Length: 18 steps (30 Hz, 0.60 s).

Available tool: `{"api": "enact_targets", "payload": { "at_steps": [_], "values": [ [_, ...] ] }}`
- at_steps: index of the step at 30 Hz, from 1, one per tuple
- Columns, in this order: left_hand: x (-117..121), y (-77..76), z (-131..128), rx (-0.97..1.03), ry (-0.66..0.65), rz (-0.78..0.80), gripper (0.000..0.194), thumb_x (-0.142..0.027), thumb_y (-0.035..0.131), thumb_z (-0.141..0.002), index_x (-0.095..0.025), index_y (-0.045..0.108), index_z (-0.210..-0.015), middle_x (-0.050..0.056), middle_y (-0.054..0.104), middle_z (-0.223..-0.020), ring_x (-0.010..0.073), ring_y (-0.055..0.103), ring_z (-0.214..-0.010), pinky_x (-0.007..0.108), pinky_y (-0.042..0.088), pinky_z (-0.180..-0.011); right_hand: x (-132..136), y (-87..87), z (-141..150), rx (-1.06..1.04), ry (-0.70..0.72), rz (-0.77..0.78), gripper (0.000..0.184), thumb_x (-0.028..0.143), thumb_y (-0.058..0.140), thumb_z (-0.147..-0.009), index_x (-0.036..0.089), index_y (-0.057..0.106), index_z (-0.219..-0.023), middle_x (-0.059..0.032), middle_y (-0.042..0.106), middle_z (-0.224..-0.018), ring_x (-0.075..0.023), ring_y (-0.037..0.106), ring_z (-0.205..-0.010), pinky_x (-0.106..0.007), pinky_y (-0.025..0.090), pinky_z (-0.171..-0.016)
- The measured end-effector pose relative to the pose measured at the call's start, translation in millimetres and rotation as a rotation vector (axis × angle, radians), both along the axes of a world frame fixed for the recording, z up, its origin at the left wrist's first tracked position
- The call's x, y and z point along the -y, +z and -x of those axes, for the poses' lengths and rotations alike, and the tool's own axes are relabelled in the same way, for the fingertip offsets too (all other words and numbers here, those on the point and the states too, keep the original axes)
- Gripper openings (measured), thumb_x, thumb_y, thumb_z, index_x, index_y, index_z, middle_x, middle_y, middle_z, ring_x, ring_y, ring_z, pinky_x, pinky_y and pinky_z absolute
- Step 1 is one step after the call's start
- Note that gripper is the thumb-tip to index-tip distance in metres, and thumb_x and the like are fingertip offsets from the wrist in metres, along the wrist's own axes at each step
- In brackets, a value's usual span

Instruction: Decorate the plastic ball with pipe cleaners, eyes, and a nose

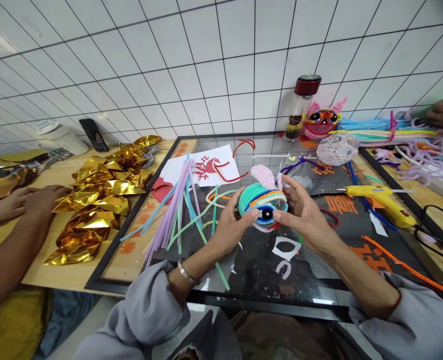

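Between my two hands is a round craft mask (254, 198) wrapped in green, orange and blue pipe cleaners, with a pink ear on top and a black eye ringed in blue. My left hand (233, 220) grips its left side, the thumb touching the edge of the eye. Around the right side curls my right hand (300, 207), its thumb pressed by the eye's other edge. A white paper piece with an oval hole (287, 248) and a small lilac pipe-cleaner curl (283, 270) lie on the glass just below.
A yellow glue gun (382, 200) lies at the right with its cord. Loose pipe cleaners (178, 205) spread at the left, beside gold foil (101, 190). A glass bottle (295, 112) and a finished pink mask (321, 122) stand behind. Another person's arm (19, 230) rests far left.
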State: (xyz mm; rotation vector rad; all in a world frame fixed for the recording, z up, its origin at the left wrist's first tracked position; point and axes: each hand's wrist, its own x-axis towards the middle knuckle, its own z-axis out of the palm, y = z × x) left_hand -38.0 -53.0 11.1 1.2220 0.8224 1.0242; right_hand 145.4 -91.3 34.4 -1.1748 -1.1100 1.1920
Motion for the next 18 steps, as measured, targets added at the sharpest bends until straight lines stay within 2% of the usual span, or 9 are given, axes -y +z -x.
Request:
{"api": "enact_targets", "payload": {
  "at_steps": [10, 18],
  "values": [
    [-0.4, -2.7, 0.8, -0.005, 0.001, -0.013, 0.076, -0.049, 0.076, -0.079, -0.017, 0.048, -0.142, 0.014, 0.057, -0.143, 0.0312, 0.055, -0.130, 0.043, 0.043, -0.111, -0.8, -1.4, 0.2, -0.004, -0.010, -0.007, 0.099, 0.051, 0.088, -0.065, 0.029, 0.038, -0.148, -0.0134, 0.054, -0.144, -0.0299, 0.054, -0.131, -0.046, 0.046, -0.109],
    [0.8, 1.1, -1.4, 0.002, 0.008, 0.004, 0.075, -0.050, 0.077, -0.077, -0.018, 0.051, -0.139, 0.014, 0.059, -0.141, 0.0310, 0.056, -0.128, 0.043, 0.044, -0.110, 0.5, -0.4, 0.6, 0.006, -0.002, -0.003, 0.099, 0.052, 0.087, -0.066, 0.030, 0.037, -0.149, -0.0132, 0.053, -0.146, -0.0296, 0.055, -0.132, -0.045, 0.047, -0.108]
  ]
}}
